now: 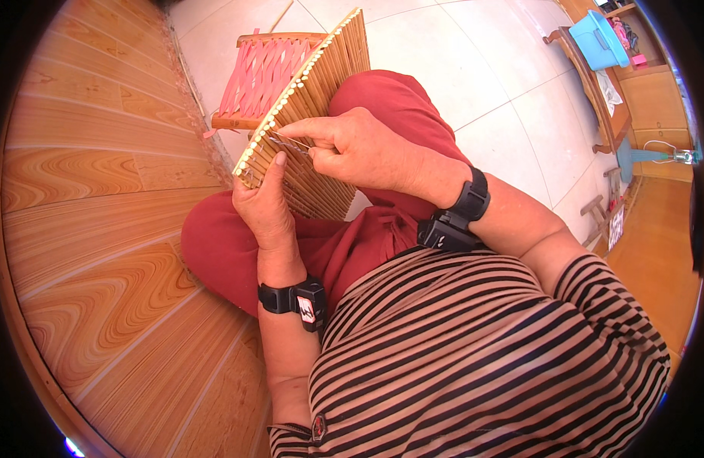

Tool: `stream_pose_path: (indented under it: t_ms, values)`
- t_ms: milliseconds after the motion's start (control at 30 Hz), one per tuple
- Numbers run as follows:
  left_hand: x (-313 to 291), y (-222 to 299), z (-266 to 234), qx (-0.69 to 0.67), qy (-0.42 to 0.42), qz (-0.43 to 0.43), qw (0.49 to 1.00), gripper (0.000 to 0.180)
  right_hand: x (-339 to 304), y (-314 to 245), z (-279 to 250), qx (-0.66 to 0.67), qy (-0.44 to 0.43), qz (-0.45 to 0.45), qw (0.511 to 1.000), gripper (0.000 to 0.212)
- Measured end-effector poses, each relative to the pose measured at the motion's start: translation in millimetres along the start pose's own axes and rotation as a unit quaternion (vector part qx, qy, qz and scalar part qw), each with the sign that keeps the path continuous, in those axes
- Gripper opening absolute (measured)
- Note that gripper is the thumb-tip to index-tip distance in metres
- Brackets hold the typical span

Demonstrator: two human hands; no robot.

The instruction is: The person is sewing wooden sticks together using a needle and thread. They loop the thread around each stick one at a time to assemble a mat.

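A mat of thin tan stalks (325, 84), laid side by side and bound together, leans at a slant across my lap. Its pale cut stalk ends run along the upper left edge. My left hand (264, 202) grips the mat's lower left corner, thumb on the near face and fingers hidden behind. Over the same face, near that edge, is my right hand (348, 145), index finger stretched toward the stalks and thumb bent below it. Between finger and thumb runs a thin needle-like piece (295, 142), too fine to make out for certain.
Beyond the mat stands a low wooden stool (253, 122) with a woven pink strap seat. A wood-patterned wall (108, 191) rises close on my left. At the far right, a blue basin (600, 42) rests on wooden furniture (589, 91), above a pale tiled floor (497, 76).
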State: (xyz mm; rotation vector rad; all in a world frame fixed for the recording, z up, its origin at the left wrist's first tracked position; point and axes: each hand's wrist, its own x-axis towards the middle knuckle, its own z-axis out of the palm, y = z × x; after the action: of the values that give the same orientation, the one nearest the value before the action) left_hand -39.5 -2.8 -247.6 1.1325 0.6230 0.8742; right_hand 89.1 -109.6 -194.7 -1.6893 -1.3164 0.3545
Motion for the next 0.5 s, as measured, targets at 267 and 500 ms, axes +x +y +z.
stream_pose_path:
  t_ms: [267,500]
  values:
    - [-1.2,0.7,-0.5,-0.003,-0.002,-0.005,1.0,0.025,0.8,-9.7,-4.3,-0.002,-0.017,0.033,0.999,0.035]
    - [-1.6,-0.9,-0.4,-0.001,-0.014,0.009,1.0,0.025,1.8,-16.8,-5.6,-0.007,-0.028,0.046,0.999,0.034]
